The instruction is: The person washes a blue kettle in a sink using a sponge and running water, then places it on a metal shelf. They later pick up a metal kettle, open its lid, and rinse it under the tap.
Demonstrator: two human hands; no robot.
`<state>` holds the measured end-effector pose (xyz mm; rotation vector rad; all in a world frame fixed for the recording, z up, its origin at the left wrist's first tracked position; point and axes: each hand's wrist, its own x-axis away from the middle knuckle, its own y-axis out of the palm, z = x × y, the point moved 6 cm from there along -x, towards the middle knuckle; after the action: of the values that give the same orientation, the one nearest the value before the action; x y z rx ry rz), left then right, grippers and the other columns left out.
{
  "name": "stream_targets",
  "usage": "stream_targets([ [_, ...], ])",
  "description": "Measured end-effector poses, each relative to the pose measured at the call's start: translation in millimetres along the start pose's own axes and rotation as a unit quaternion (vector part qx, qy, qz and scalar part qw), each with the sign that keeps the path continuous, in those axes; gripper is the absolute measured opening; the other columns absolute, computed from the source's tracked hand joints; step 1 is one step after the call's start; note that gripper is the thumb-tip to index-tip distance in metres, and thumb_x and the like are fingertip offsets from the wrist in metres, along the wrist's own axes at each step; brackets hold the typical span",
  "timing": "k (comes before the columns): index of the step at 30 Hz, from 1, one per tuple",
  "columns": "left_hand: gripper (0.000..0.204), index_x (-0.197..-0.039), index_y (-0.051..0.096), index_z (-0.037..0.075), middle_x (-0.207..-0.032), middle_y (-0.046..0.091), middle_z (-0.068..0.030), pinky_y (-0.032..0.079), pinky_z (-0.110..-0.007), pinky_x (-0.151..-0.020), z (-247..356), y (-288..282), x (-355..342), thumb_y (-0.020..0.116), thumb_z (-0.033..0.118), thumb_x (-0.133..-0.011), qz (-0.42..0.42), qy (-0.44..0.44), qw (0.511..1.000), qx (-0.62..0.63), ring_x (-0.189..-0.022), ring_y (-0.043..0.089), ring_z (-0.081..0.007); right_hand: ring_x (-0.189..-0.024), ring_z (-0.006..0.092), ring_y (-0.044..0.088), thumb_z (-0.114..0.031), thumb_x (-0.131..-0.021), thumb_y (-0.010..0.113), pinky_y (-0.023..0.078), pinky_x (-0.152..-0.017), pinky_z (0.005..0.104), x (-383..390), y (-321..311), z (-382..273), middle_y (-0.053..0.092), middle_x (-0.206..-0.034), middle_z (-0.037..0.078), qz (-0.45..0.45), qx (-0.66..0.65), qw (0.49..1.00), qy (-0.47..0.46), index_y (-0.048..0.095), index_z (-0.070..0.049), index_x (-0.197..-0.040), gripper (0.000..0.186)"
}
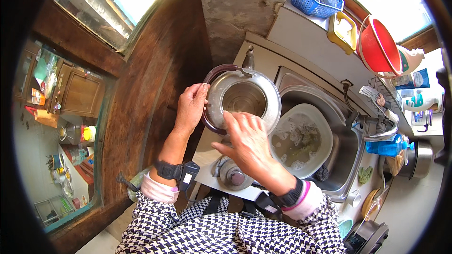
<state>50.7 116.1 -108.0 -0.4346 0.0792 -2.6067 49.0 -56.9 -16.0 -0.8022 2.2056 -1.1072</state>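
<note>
A metal kettle (271,95) without its lid stands on the counter beside the sink, its spout pointing away from me. My left hand (192,104) is closed on the dark brown kettle handle (210,76), which is tipped to the left side. Over the near edge of the kettle's mouth lies my right hand (249,142), fingers stretched out and the thumb apart. Whether its fingertips touch the metal inside is hard to see. The kettle lid (235,175) with a dark knob sits on the near counter, close to a grey cloth (217,165).
Right of the kettle, a white basin (326,137) of murky, sudsy water sits in the steel sink (346,157). A faucet (383,131) reaches in from the right. A red bucket (379,47) and blue basket (313,5) stand on the far ledge. A wooden frame (141,89) rises at left.
</note>
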Motion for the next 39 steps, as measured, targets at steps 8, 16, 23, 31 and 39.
stream_targets([
  [8, 0.027, -0.103, 0.064, 0.002, -0.092, 0.061, 0.0002, 0.045, -0.021, -0.068, -14.9, -2.8, -5.0, 0.055, 0.026, -0.095, -0.009, 0.027, 1.000, 0.011, -0.076, 0.053, -0.0050, -0.082, 0.0326, 0.064, -0.040, -0.064, 0.079, 0.048, -0.070, 0.0412, -12.6, 49.6, 18.9, 0.063, -0.088, 0.018, -0.078, -0.022, 0.982, 0.171, 0.034, 0.004, -0.131, 0.091],
  [16, 0.028, -0.106, 0.063, 0.001, -0.096, 0.063, -0.0008, 0.045, -0.021, -0.075, 11.6, 5.3, 1.5, 0.059, 0.025, -0.093, -0.023, 0.048, 0.998, 0.019, -0.081, 0.054, -0.0057, -0.079, 0.0332, 0.064, -0.033, -0.066, 0.079, 0.044, -0.069, 0.0422, -2.3, 47.1, 32.8, 0.066, -0.079, 0.017, -0.046, -0.107, 0.970, 0.212, 0.052, 0.001, -0.096, 0.053],
  [23, 0.019, -0.096, 0.064, -0.003, -0.089, 0.055, 0.0005, 0.043, -0.021, -0.074, 95.7, 71.3, 37.1, 0.064, 0.015, -0.088, -0.092, 0.196, 0.975, -0.054, -0.080, 0.052, -0.0063, -0.084, 0.0381, 0.060, -0.027, -0.069, 0.078, 0.045, -0.071, 0.0451, 32.8, -3.3, 41.9, 0.063, -0.094, 0.019, 0.087, -0.213, 0.957, 0.177, 0.047, -0.003, -0.114, 0.059],
  [31, 0.018, -0.093, 0.062, -0.003, -0.089, 0.053, 0.0008, 0.044, -0.021, -0.073, 130.0, 130.1, 107.6, 0.065, 0.014, -0.087, -0.159, 0.171, 0.969, -0.079, -0.079, 0.052, -0.0056, -0.089, 0.0310, 0.061, -0.022, -0.065, 0.078, 0.043, -0.073, 0.0406, 101.9, -46.0, 50.7, 0.061, -0.101, 0.016, 0.152, -0.217, 0.952, 0.152, 0.046, 0.000, -0.118, 0.066],
  [39, 0.019, -0.094, 0.061, -0.003, -0.088, 0.052, -0.0014, 0.041, -0.022, -0.074, 130.2, 183.6, 165.9, 0.066, 0.013, -0.085, -0.200, 0.177, 0.953, -0.146, -0.079, 0.049, -0.0075, -0.083, 0.0306, 0.062, -0.018, -0.065, 0.077, 0.044, -0.069, 0.0386, 177.7, -82.7, 65.2, 0.062, -0.093, 0.015, 0.188, -0.269, 0.932, 0.154, 0.048, 0.002, -0.117, 0.063],
])
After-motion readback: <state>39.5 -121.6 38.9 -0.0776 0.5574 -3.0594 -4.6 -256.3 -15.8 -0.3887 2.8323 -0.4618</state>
